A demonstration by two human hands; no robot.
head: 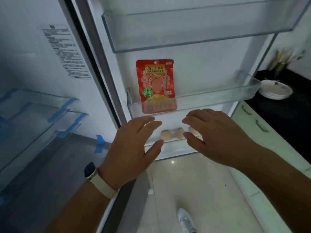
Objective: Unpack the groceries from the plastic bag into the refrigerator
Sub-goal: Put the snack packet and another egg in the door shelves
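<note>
Three pale eggs (165, 135) sit in the refrigerator's lowest door bin (175, 146); the rightmost is half hidden behind the right hand (213, 137), and both hands cover most of the bin. A red packet (156, 84) stands in the clear middle door shelf (218, 101), its lower edge blurred behind the plastic. The left hand (133, 148) and the right hand hover palm-down before the eggs, fingers (148, 121) straight, spread and holding nothing.
</note>
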